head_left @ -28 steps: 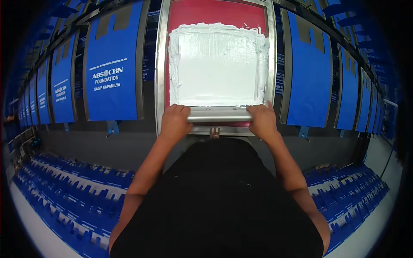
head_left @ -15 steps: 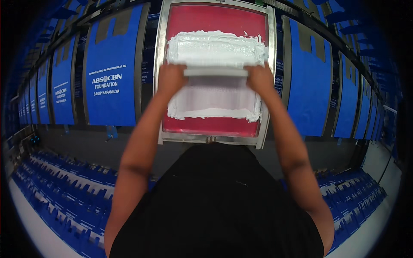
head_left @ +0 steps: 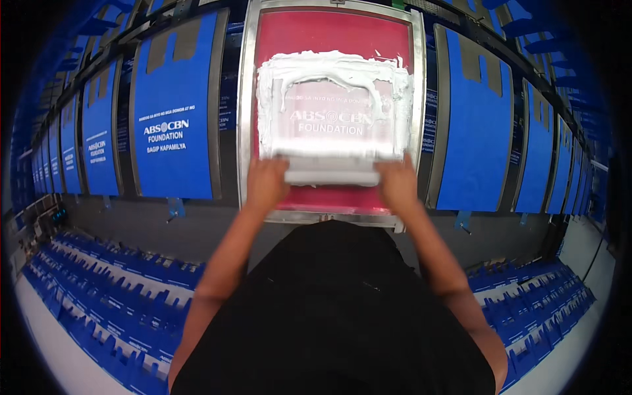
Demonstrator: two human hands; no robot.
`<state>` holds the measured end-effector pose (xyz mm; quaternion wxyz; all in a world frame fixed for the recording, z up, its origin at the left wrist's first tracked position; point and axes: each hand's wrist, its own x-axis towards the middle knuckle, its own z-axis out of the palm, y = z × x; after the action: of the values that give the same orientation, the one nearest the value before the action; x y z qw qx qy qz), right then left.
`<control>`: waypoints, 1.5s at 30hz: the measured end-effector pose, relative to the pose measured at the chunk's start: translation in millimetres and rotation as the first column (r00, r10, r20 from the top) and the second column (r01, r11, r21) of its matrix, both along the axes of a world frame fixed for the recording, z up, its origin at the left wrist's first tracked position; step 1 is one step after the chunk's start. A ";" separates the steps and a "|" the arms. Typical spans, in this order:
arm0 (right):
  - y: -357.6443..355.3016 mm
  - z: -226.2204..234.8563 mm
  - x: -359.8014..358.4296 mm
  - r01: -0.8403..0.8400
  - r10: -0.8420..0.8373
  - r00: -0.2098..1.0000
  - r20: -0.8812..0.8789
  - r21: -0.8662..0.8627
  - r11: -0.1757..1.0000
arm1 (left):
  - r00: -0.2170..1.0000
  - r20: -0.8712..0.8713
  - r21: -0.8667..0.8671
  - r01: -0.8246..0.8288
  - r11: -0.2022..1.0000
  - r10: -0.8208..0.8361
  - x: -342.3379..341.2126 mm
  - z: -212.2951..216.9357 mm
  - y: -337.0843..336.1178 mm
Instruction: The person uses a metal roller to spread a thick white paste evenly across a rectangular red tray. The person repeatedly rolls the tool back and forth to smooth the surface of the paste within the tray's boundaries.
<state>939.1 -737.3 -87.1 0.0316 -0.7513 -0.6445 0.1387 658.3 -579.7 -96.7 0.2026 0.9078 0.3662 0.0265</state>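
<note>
A screen-printing frame (head_left: 248, 125) with a metal rim and red mesh (head_left: 332, 33) lies in front of me. White ink (head_left: 309, 62) is banked thickly along the far part of the print area and down both its sides. Across the near part lies a pale squeegee (head_left: 332, 172), level from side to side. My left hand (head_left: 266, 184) is closed round its left end and my right hand (head_left: 399, 184) round its right end. Beyond the squeegee the ink is thin, and pale lettering shows through the mesh. The squeegee's lower edge and my fingertips are partly hidden or blurred.
Blue bag-shaped pieces with cut-out handles lie on boards in a row to the left (head_left: 174, 112) and right (head_left: 474, 118). Lower down, racks at left (head_left: 112, 303) and right (head_left: 540, 303) hold many more blue pieces. Dark rails run behind the frame.
Both hands have drawn the squeegee from the middle of the mesh toward me, near the frame's close edge. Lettering now shows where thicker ink and the squeegee were.
</note>
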 end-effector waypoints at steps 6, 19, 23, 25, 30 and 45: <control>173.3 34.7 91.2 0.078 -0.075 0.996 0.049 -0.044 0.996 | 0.991 -0.133 0.052 -0.020 0.998 0.027 108.5 53.2 163.5; 73.7 -14.9 45.2 0.003 0.012 0.988 0.151 -0.101 0.995 | 0.997 -0.076 0.108 0.034 0.994 -0.025 48.8 2.0 78.8; 173.5 30.1 102.0 0.025 -0.021 0.998 0.056 -0.073 0.997 | 0.985 -0.171 -0.003 -0.026 1.000 0.025 114.5 53.7 167.4; 147.8 37.0 85.0 0.054 -0.047 0.997 0.053 -0.124 0.991 | 0.989 -0.146 0.009 -0.019 1.000 0.020 96.4 59.3 144.4; -2.9 45.9 -2.5 0.005 -0.020 0.999 -0.046 -0.308 0.951 | 0.997 -0.033 -0.030 0.068 0.997 -0.069 -4.4 39.7 1.2; 208.6 54.8 119.2 -0.007 0.005 1.000 -0.014 -0.171 0.985 | 0.992 0.068 0.207 -0.116 0.971 0.104 110.7 67.7 177.3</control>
<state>1058.2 -528.7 -32.3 -0.0290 -0.7482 -0.6323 0.1987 769.0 -402.3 -29.0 0.1140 0.9012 0.4053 0.1023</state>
